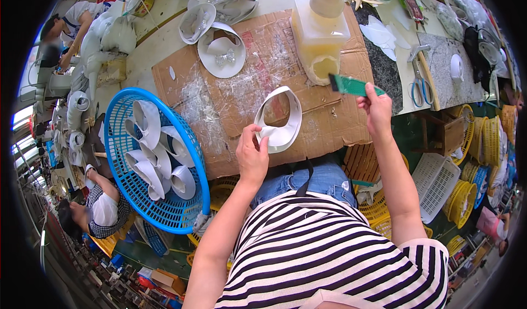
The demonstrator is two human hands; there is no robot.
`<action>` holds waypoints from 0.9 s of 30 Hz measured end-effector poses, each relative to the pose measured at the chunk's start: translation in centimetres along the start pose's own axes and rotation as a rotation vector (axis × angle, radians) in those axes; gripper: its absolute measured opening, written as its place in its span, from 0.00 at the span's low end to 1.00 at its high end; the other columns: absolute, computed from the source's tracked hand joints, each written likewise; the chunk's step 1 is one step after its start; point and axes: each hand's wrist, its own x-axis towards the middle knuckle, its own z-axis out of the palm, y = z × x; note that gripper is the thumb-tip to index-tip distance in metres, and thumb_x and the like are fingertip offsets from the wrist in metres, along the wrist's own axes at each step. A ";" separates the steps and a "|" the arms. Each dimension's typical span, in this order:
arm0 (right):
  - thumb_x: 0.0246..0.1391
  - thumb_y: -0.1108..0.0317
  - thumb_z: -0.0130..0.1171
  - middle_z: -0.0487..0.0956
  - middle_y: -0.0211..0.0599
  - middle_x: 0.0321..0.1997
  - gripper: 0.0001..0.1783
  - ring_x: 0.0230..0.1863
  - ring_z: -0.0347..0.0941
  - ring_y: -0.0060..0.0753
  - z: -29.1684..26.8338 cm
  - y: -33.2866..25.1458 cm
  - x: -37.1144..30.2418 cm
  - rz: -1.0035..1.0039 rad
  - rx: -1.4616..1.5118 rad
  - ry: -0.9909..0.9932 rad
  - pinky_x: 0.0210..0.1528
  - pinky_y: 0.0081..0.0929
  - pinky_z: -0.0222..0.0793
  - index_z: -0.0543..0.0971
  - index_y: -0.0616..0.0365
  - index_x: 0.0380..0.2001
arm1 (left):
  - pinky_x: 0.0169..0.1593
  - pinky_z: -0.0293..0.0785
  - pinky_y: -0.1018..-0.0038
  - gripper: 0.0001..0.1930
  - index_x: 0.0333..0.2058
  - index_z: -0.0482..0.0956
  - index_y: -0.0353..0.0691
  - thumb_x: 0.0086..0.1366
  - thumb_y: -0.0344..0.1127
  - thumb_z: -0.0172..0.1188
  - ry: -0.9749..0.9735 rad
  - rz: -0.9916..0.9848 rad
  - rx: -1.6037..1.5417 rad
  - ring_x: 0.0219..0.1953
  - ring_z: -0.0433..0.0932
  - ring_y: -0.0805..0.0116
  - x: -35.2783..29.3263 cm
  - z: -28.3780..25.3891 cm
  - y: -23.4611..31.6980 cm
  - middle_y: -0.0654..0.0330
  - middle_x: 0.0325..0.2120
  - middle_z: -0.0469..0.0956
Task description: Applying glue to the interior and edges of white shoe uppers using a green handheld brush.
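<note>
My left hand [252,154] pinches the near edge of a white shoe upper [291,136], a curved band with a round opening. The upper rests on a worn, glue-streaked cardboard sheet [219,108]. Raised over the cardboard's right side, my right hand [377,108] grips a flat brush [354,85] with a green handle and a dark tip pointing left. That tip is close to a translucent plastic bottle [318,31] of yellowish liquid, with an opening low in its side. Farther off, another white upper [230,70] carries a sparkling ornament; several more lie beyond it.
At my left a blue plastic basket [206,191] holds several white uppers. Blue-handled scissors [421,89] and a hammer [425,73] lie on the bench at right. Yellow baskets [460,199] and a white crate [432,180] stand below. Two people [104,207] [77,23] sit at left.
</note>
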 end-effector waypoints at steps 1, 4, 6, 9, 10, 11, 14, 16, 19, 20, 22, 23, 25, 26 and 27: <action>0.65 0.64 0.56 0.79 0.33 0.24 0.12 0.21 0.74 0.19 -0.6 0.5 -0.1 0.081 -0.022 -0.065 0.23 0.16 0.68 0.79 0.64 0.33 | 0.34 0.71 0.62 0.15 0.45 0.72 0.39 0.59 0.24 0.62 0.000 0.045 0.011 0.27 0.75 0.57 0.3 -0.6 1.1 0.53 0.30 0.73; 0.65 0.64 0.56 0.79 0.31 0.24 0.12 0.20 0.73 0.19 0.7 -0.8 -2.1 0.149 0.104 -0.243 0.23 0.16 0.69 0.79 0.64 0.34 | 0.36 0.73 0.61 0.17 0.47 0.75 0.40 0.59 0.22 0.61 -0.004 0.186 0.103 0.29 0.76 0.56 1.0 -1.5 3.4 0.53 0.30 0.73; 0.64 0.66 0.57 0.79 0.31 0.25 0.09 0.21 0.73 0.19 3.1 -1.7 -4.1 0.054 -0.054 -0.305 0.23 0.17 0.68 0.79 0.63 0.36 | 0.34 0.74 0.64 0.18 0.48 0.75 0.42 0.58 0.22 0.61 0.004 0.314 0.206 0.29 0.76 0.58 1.3 -1.4 3.9 0.54 0.31 0.74; 0.61 0.70 0.58 0.77 0.34 0.27 0.06 0.23 0.75 0.28 6.2 -1.1 -6.0 -0.313 -0.492 -0.428 0.24 0.23 0.68 0.79 0.60 0.38 | 0.37 0.73 0.60 0.20 0.49 0.75 0.43 0.57 0.21 0.60 -0.025 0.404 0.259 0.31 0.77 0.53 1.3 -1.1 5.1 0.52 0.32 0.74; 0.60 0.71 0.59 0.76 0.37 0.27 0.06 0.25 0.75 0.34 7.2 -0.7 -6.3 -0.538 -0.674 -0.476 0.25 0.27 0.69 0.79 0.59 0.40 | 0.37 0.73 0.60 0.21 0.49 0.75 0.43 0.57 0.20 0.60 -0.037 0.404 0.256 0.32 0.77 0.53 1.2 -1.0 5.3 0.52 0.32 0.74; 0.59 0.72 0.59 0.75 0.39 0.28 0.07 0.26 0.75 0.38 8.1 -0.3 -6.2 -0.661 -0.702 -0.465 0.27 0.30 0.69 0.79 0.58 0.40 | 0.37 0.73 0.60 0.21 0.50 0.75 0.43 0.57 0.20 0.60 -0.051 0.407 0.253 0.32 0.77 0.53 1.1 -0.9 5.5 0.53 0.32 0.73; 0.56 0.73 0.60 0.73 0.44 0.30 0.08 0.30 0.74 0.48 9.1 1.0 -5.6 -0.843 -0.790 -0.459 0.31 0.37 0.69 0.79 0.58 0.40 | 0.37 0.73 0.61 0.22 0.50 0.74 0.44 0.57 0.20 0.59 -0.064 0.401 0.230 0.32 0.76 0.53 0.9 -0.7 5.4 0.53 0.32 0.73; 0.56 0.73 0.60 0.74 0.46 0.31 0.08 0.31 0.74 0.51 8.2 1.6 -6.1 -0.715 -0.861 -0.489 0.33 0.39 0.69 0.79 0.59 0.39 | 0.36 0.73 0.61 0.22 0.51 0.74 0.43 0.57 0.20 0.59 -0.068 0.379 0.200 0.31 0.76 0.55 0.9 -0.7 5.1 0.53 0.31 0.73; 0.57 0.72 0.60 0.74 0.45 0.31 0.06 0.31 0.74 0.50 7.3 1.6 -6.6 -0.506 -0.729 -0.533 0.33 0.40 0.69 0.79 0.60 0.37 | 0.35 0.73 0.64 0.21 0.51 0.74 0.42 0.58 0.20 0.59 -0.078 0.327 0.151 0.30 0.76 0.59 0.8 -0.8 4.7 0.54 0.30 0.72; 0.57 0.73 0.59 0.74 0.45 0.30 0.05 0.30 0.73 0.50 7.3 1.9 -6.8 -0.529 -0.733 -0.472 0.32 0.40 0.69 0.79 0.60 0.37 | 0.35 0.73 0.66 0.21 0.51 0.74 0.41 0.58 0.20 0.59 -0.080 0.311 0.143 0.30 0.76 0.61 0.8 -0.8 4.5 0.54 0.31 0.73; 0.57 0.73 0.59 0.73 0.45 0.29 0.04 0.29 0.73 0.50 7.8 2.6 -7.5 -0.575 -0.737 -0.346 0.32 0.39 0.69 0.79 0.61 0.36 | 0.35 0.74 0.71 0.21 0.51 0.73 0.40 0.59 0.20 0.60 -0.096 0.216 0.087 0.32 0.77 0.67 0.7 -0.8 4.1 0.55 0.32 0.74; 0.57 0.74 0.58 0.73 0.45 0.28 0.04 0.29 0.73 0.50 7.9 2.7 -8.5 -0.531 -0.704 -0.413 0.31 0.39 0.69 0.79 0.62 0.35 | 0.36 0.74 0.73 0.21 0.51 0.72 0.39 0.59 0.20 0.60 -0.108 0.136 0.042 0.33 0.78 0.69 0.7 -0.8 3.7 0.55 0.33 0.75; 0.58 0.76 0.57 0.73 0.46 0.28 0.05 0.27 0.75 0.45 8.0 2.8 -10.6 -0.469 -0.630 -0.484 0.30 0.36 0.69 0.79 0.64 0.37 | 0.40 0.76 0.79 0.23 0.54 0.68 0.37 0.61 0.21 0.61 -0.170 -0.053 -0.066 0.39 0.79 0.75 0.9 -1.0 3.0 0.56 0.38 0.78; 0.60 0.75 0.57 0.73 0.43 0.28 0.06 0.26 0.76 0.39 8.3 2.5 -10.7 -0.425 -0.558 -0.428 0.27 0.32 0.70 0.79 0.65 0.38 | 0.41 0.76 0.79 0.24 0.55 0.67 0.37 0.61 0.21 0.61 -0.161 -0.075 -0.184 0.39 0.79 0.74 1.0 -1.0 2.2 0.56 0.39 0.77; 0.61 0.75 0.56 0.73 0.41 0.28 0.06 0.24 0.77 0.33 8.6 2.0 -10.7 -0.382 -0.487 -0.371 0.25 0.28 0.70 0.79 0.66 0.39 | 0.42 0.76 0.79 0.25 0.56 0.66 0.36 0.61 0.20 0.61 -0.153 -0.098 -0.302 0.40 0.79 0.74 1.2 -1.0 1.2 0.56 0.39 0.77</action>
